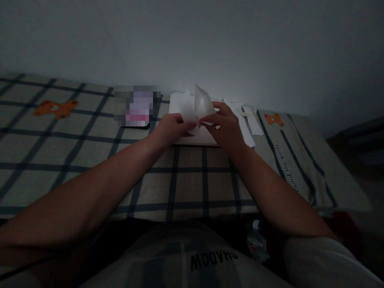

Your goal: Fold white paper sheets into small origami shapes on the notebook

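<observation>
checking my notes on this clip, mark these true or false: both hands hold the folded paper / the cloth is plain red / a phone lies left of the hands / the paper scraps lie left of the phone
1. Both hands, the left hand and the right hand, hold the folded white paper: true.
2. The cloth is plain red: false, it is pale with dark checks.
3. A phone lies left of the hands: true.
4. The paper scraps lie left of the phone: false, they lie right of the hands.

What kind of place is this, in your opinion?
Probably a dim bedroom: a checked bedcover with bear prints lies against a plain wall, and both hands fold white paper on it.
</observation>
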Demonstrator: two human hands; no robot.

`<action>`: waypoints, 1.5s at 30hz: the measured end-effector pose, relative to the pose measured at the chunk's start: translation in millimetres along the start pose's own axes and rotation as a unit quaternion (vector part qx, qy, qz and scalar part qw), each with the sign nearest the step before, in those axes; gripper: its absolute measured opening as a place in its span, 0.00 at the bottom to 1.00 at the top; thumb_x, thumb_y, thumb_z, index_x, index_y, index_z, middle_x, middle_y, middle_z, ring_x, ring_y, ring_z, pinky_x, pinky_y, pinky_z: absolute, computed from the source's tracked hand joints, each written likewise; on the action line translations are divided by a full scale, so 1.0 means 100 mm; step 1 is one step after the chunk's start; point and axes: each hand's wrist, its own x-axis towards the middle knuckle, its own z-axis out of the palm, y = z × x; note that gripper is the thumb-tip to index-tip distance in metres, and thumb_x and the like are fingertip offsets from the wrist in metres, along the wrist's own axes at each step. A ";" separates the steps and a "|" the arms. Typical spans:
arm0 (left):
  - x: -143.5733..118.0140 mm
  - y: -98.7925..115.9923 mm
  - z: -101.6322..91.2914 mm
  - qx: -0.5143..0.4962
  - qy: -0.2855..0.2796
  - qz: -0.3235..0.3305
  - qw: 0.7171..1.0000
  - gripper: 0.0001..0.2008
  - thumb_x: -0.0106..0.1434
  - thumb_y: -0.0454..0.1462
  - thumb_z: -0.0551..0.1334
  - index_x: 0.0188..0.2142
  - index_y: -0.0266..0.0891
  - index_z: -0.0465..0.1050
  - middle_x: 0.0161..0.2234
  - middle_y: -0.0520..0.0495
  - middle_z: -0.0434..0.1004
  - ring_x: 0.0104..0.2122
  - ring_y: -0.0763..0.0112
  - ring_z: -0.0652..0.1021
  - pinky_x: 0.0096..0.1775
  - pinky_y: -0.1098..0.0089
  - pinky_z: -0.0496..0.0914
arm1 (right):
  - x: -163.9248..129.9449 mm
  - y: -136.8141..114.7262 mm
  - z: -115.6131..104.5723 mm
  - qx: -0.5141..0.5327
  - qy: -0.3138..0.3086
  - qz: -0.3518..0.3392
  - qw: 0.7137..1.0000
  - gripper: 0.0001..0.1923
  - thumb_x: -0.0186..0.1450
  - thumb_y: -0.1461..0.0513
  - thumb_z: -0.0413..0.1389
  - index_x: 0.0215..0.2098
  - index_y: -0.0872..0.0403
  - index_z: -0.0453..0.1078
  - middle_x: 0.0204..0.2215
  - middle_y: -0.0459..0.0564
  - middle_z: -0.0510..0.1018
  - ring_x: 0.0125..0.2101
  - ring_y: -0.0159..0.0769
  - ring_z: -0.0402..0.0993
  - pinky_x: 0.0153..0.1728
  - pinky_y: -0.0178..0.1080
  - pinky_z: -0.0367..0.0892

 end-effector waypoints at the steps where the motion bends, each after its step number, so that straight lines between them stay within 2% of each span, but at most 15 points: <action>1: 0.00 0.00 0.00 -0.003 0.005 -0.012 1.000 0.06 0.56 0.36 0.71 0.32 0.35 0.81 0.30 0.46 0.83 0.29 0.69 0.81 0.38 0.66 0.80 | 0.00 0.00 0.00 0.001 0.000 0.000 1.000 0.06 0.68 0.63 0.59 0.41 0.48 0.79 0.56 0.52 0.73 0.45 0.41 0.77 0.45 0.48 0.78; 4: 0.02 -0.02 0.01 -0.038 0.015 -0.032 0.999 0.04 0.57 0.35 0.71 0.29 0.35 0.80 0.30 0.45 0.84 0.28 0.70 0.81 0.37 0.66 0.81 | -0.01 -0.01 0.00 0.011 -0.003 -0.005 1.000 0.07 0.67 0.64 0.59 0.41 0.48 0.79 0.57 0.52 0.71 0.46 0.41 0.77 0.46 0.48 0.78; 10: 0.03 -0.03 0.01 -0.096 0.007 -0.034 0.995 0.01 0.58 0.32 0.70 0.30 0.36 0.81 0.32 0.45 0.85 0.29 0.70 0.81 0.36 0.68 0.80 | -0.02 0.00 0.02 0.015 -0.019 -0.016 1.000 0.11 0.67 0.66 0.56 0.43 0.48 0.78 0.59 0.51 0.68 0.48 0.41 0.76 0.48 0.48 0.77; 17: -0.01 0.00 0.01 -0.094 0.001 -0.037 0.995 0.02 0.58 0.33 0.70 0.31 0.36 0.82 0.32 0.45 0.85 0.29 0.71 0.81 0.35 0.69 0.80 | -0.02 0.02 -0.01 -0.006 -0.045 -0.019 0.999 0.15 0.65 0.68 0.55 0.44 0.45 0.78 0.60 0.49 0.67 0.50 0.42 0.74 0.51 0.49 0.77; 23: -0.05 0.02 0.03 -0.075 0.003 -0.036 0.997 0.04 0.57 0.35 0.71 0.30 0.35 0.81 0.30 0.46 0.84 0.28 0.72 0.81 0.33 0.72 0.78 | -0.01 0.02 -0.03 -0.007 -0.057 -0.024 0.998 0.13 0.66 0.66 0.56 0.44 0.46 0.78 0.61 0.50 0.67 0.52 0.43 0.74 0.52 0.50 0.77; 28: -0.07 0.05 0.03 -0.053 -0.001 -0.039 0.998 0.06 0.56 0.36 0.73 0.32 0.36 0.82 0.31 0.45 0.84 0.27 0.71 0.80 0.32 0.72 0.78 | 0.00 -0.01 -0.04 -0.018 -0.063 -0.028 0.998 0.18 0.66 0.66 0.55 0.50 0.44 0.77 0.60 0.49 0.68 0.53 0.43 0.74 0.52 0.49 0.78; 33: -0.02 0.00 0.02 -0.080 0.000 -0.036 0.996 0.05 0.55 0.36 0.71 0.31 0.37 0.81 0.32 0.44 0.84 0.28 0.70 0.81 0.31 0.72 0.77 | 0.00 -0.05 -0.04 -0.023 -0.078 -0.020 0.997 0.20 0.65 0.66 0.55 0.53 0.45 0.76 0.62 0.49 0.67 0.55 0.45 0.73 0.56 0.53 0.76; 37: 0.00 -0.01 0.01 -0.078 0.018 -0.011 0.997 0.08 0.55 0.37 0.70 0.35 0.36 0.80 0.35 0.44 0.85 0.31 0.68 0.82 0.34 0.70 0.79 | 0.00 -0.07 -0.05 -0.029 -0.080 -0.042 0.996 0.19 0.66 0.65 0.56 0.54 0.44 0.75 0.65 0.49 0.63 0.61 0.49 0.67 0.59 0.55 0.72; 41: -0.01 0.00 0.00 -0.078 0.049 0.032 0.995 0.08 0.58 0.38 0.68 0.37 0.36 0.80 0.36 0.45 0.85 0.35 0.65 0.84 0.40 0.64 0.81 | 0.02 -0.15 -0.11 -0.026 -0.062 -0.070 0.995 0.19 0.66 0.64 0.57 0.53 0.41 0.74 0.68 0.48 0.60 0.68 0.54 0.60 0.60 0.61 0.69; 43: -0.01 0.00 0.00 -0.075 0.065 0.057 0.993 0.08 0.59 0.38 0.68 0.37 0.36 0.80 0.36 0.44 0.85 0.36 0.63 0.84 0.43 0.61 0.81 | 0.03 -0.20 -0.15 -0.009 -0.042 -0.067 0.997 0.18 0.66 0.62 0.56 0.53 0.41 0.73 0.67 0.49 0.61 0.67 0.55 0.61 0.58 0.63 0.70; 45: -0.01 -0.01 0.00 -0.056 0.080 0.072 0.993 0.08 0.60 0.39 0.68 0.36 0.36 0.80 0.35 0.44 0.85 0.36 0.62 0.85 0.43 0.59 0.81 | 0.03 -0.24 -0.16 0.025 -0.008 -0.038 0.999 0.17 0.68 0.59 0.54 0.55 0.42 0.71 0.65 0.52 0.65 0.63 0.54 0.66 0.53 0.60 0.74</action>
